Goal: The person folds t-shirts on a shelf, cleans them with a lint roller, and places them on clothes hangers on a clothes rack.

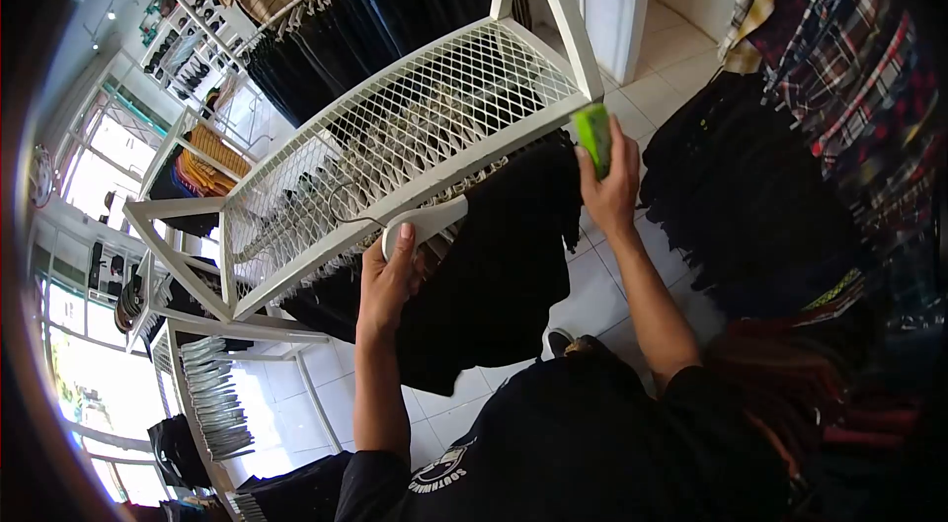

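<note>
While I lean over the rack (pixel 415 127), my left hand (pixel 387 280) is closed around the end of a white hanger (pixel 425 224), thumb and fingers wrapped tight on it just under the rack's front edge. The hanger sits at the top of a black garment (pixel 494 285) that hangs below the mesh, among other dark clothes on the same rack. My right hand (pixel 612 191) is raised at the rack's right corner, fingers curled around a small green item (pixel 594 137). It stands upright in my grip, its top touching or just beside the corner, I cannot tell which. What the green item is I cannot make out. My hands are well apart, with the black garment between them. To my right hang plaid shirts (pixel 839 48) above more dark clothes, and pale floor tiles (pixel 671 58) show beyond the rack. At lower left a row of bare hangers (pixel 212 394) sits on another stand
</note>
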Available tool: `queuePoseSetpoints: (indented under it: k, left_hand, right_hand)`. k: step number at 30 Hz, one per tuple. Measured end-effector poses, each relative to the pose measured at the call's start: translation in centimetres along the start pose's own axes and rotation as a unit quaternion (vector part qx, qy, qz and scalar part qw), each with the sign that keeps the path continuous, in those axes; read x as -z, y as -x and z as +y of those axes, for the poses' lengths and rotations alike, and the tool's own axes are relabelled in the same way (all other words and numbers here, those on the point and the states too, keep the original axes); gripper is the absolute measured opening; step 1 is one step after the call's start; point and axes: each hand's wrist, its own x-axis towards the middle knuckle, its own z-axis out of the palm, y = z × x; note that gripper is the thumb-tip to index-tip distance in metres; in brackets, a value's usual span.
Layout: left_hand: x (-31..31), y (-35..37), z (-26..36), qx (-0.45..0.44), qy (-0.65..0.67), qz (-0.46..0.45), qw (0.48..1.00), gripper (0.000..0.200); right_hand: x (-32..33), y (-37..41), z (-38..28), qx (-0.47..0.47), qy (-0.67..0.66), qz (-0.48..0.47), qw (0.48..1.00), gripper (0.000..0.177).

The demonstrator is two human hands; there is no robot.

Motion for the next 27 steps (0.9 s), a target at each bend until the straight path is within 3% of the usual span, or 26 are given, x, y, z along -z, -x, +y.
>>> queuePoseSetpoints:
  k: [2,3,6,8,10,12,14,16,18,20,21,22,23,24,27]
  left_hand:
    - [0.1,-0.2,-0.1,-0.024,-0.013,-0.003,1.000,0.039]
    - [-0.2,-0.5,-0.3,-0.054,-0.021,-0.015,0.998,0.038]
    - [-0.4,-0.2,0.3,-0.059,-0.032,-0.015,0.998,0.036]
    - [0.4,0.4,0.5,-0.049,-0.062,0.000,0.997,0.035]
    - [0.9,1.2,0.5,-0.042,-0.078,-0.004,0.996,0.035]
    - [1.4,2.2,0.4,-0.038,-0.071,0.015,0.997,0.035]
    - [2.3,3.4,0.2,-0.029,-0.065,0.042,0.997,0.034]
    - [3.6,4.4,0.2,-0.009,-0.081,0.036,0.996,0.033]
    - [5.2,5.5,0.5,-0.006,-0.105,0.044,0.994,0.033]
    - [6.9,6.7,0.7,-0.021,-0.121,0.059,0.991,0.033]
    - [8.1,7.4,0.8,-0.022,-0.140,0.069,0.988,0.032]
    - [9.3,8.2,0.9,-0.025,-0.159,0.076,0.984,0.031]
    - [10.4,9.0,1.3,-0.014,-0.157,0.088,0.984,0.033]
    - [12.0,9.7,0.7,-0.057,-0.170,0.100,0.979,0.035]
    - [16.3,12.6,-0.1,-0.094,-0.220,0.164,0.957,0.036]
  right_hand:
    - [-2.3,-2.3,-0.9,0.046,0.000,-0.048,0.998,0.064]
    - [-3.3,-3.6,-1.7,-0.001,-0.020,-0.098,0.995,0.065]
    - [-9.1,-7.0,0.6,0.069,0.042,-0.124,0.989,0.059]
    - [-10.9,-8.8,0.2,0.055,0.086,-0.181,0.978,0.057]
    - [-13.6,-9.3,1.7,0.056,0.121,-0.168,0.977,0.056]
    - [-14.8,-9.7,2.9,0.011,0.140,-0.246,0.959,0.057]
    - [-14.6,-9.4,3.2,0.054,0.129,-0.221,0.965,0.058]
    - [-12.8,-8.6,-0.5,0.136,0.167,-0.112,0.970,0.055]
    - [-10.7,-7.0,-5.2,0.192,0.029,-0.146,0.970,0.054]
    - [-8.5,-5.1,-10.3,0.198,-0.216,-0.368,0.883,0.046]
    - [-7.0,-4.2,-12.4,0.114,-0.277,-0.556,0.776,0.042]
    - [-6.4,-3.1,-14.2,0.075,-0.335,-0.650,0.678,0.041]
    - [-6.7,-1.3,-15.3,0.187,-0.357,-0.616,0.677,0.041]
    - [-5.8,-0.7,-17.7,0.156,-0.316,-0.664,0.659,0.039]
    - [-7.1,2.8,-21.5,0.196,-0.298,-0.685,0.635,0.036]
